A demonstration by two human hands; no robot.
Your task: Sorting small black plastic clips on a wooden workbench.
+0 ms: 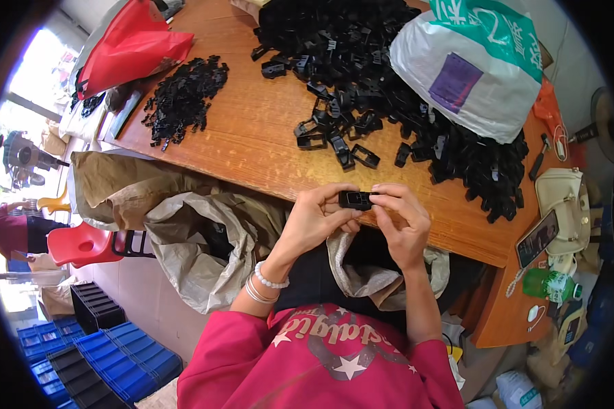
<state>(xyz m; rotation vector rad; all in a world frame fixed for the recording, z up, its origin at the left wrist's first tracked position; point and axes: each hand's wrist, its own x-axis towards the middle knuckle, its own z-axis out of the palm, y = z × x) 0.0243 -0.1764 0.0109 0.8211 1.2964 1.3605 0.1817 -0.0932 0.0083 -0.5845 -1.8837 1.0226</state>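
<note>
My left hand (317,217) and my right hand (401,221) together hold one small black plastic buckle part (355,199) just in front of the near edge of the wooden table (252,129). Both hands pinch it by the fingertips, the left from the left side, the right from the right. A large heap of similar black plastic parts (361,75) covers the table beyond my hands. A smaller pile of black pieces (183,99) lies at the table's left.
A white and green plastic bag (474,65) rests on the heap. A red bag (133,48) lies at the far left. Open sacks (198,238) hang below the table edge. A phone (537,238), beige bag (565,204), green bottle (549,283), blue crates (109,358).
</note>
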